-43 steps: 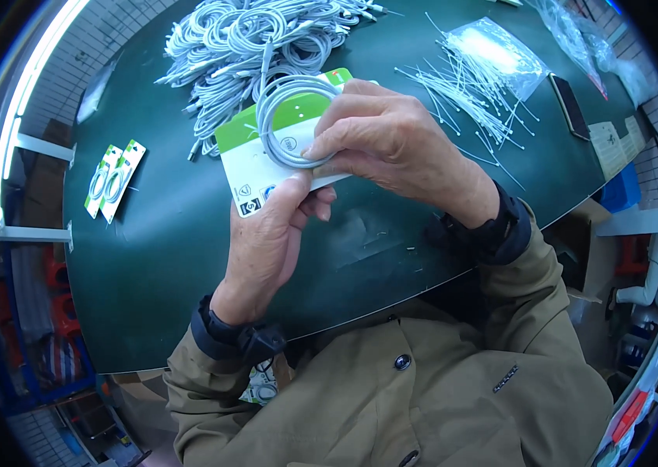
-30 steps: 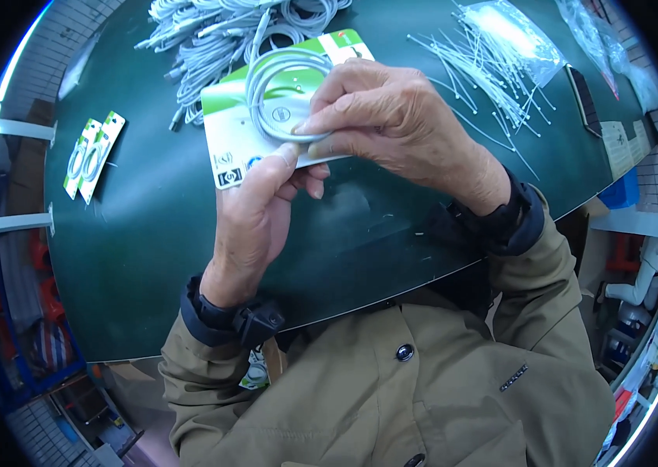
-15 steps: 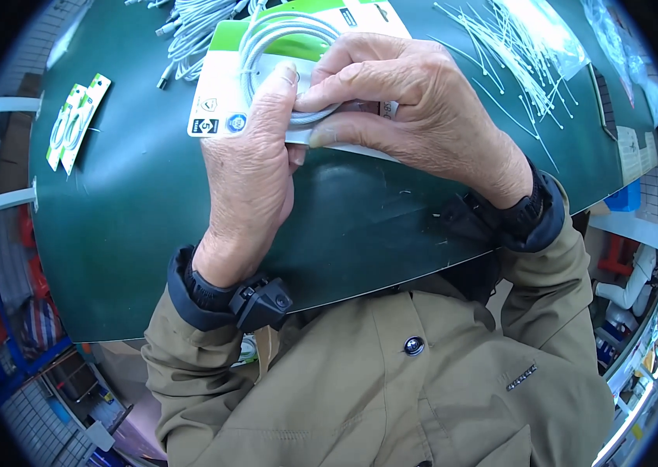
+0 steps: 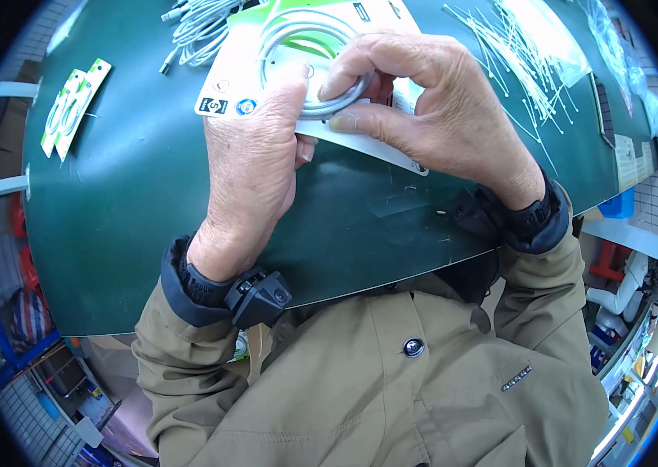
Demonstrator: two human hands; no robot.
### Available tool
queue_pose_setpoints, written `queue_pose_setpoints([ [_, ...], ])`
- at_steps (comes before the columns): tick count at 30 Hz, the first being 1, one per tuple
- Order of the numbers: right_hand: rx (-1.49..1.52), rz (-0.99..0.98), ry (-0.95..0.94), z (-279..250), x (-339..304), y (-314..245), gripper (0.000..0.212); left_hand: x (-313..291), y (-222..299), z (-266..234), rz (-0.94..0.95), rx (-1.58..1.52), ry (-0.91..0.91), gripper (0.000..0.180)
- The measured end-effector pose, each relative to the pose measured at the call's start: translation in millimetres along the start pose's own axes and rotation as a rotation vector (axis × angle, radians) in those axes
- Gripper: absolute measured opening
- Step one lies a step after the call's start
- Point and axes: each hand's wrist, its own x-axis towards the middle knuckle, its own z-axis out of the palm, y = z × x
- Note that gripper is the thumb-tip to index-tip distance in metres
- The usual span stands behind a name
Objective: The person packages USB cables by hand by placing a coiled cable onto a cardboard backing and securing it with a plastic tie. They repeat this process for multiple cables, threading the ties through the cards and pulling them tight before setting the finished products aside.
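Observation:
A coiled grey cable [image 4: 320,107] lies against a white and green backing card [image 4: 239,62] above the table. My left hand [image 4: 255,140] grips the card's near edge, its thumb on the front by the coil and its fingers behind. My right hand [image 4: 430,109] pinches the lower right of the coil between thumb and fingers. Part of the card and coil is hidden behind both hands.
Two carded cables [image 4: 72,109] lie at the left of the green table [image 4: 134,226]. A bundle of loose grey cables [image 4: 200,31] is at the back. White zip ties [image 4: 527,70] spread at the right beside clear plastic bags [image 4: 617,47].
My right fingers have shifted from low across the card to a pinch around the coil's lower right. The card has tilted, its lower right corner now showing beneath my right hand.

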Motion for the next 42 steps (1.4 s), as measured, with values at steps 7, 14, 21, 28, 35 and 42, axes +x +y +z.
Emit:
queue_pose_setpoints([
  [7,0.117,0.031,0.094,10.6,-5.7,8.9,0.019,1.0,0.1,-6.5,-0.002,0.085,-0.086,0.028],
  [14,0.046,-0.018,0.096,11.9,-7.6,13.2,0.02,6.1,-2.1,-11.7,-0.037,0.085,-0.097,0.027],
  [21,-0.014,-0.164,0.077,2.3,-3.9,20.6,0.024,9.3,-11.5,-18.4,-0.046,-0.025,-0.12,0.028],
  [28,0.024,-0.176,0.058,4.0,-2.9,22.5,0.023,5.3,-7.8,-11.5,-0.025,-0.047,-0.091,0.028],
  [35,0.042,-0.175,0.057,2.8,-5.6,22.3,0.025,6.9,-9.1,-8.3,0.08,0.116,-0.026,0.028],
  [42,-0.013,-0.223,0.05,-0.1,-3.7,20.4,0.024,4.3,-8.9,-1.4,0.096,0.108,0.02,0.028],
])
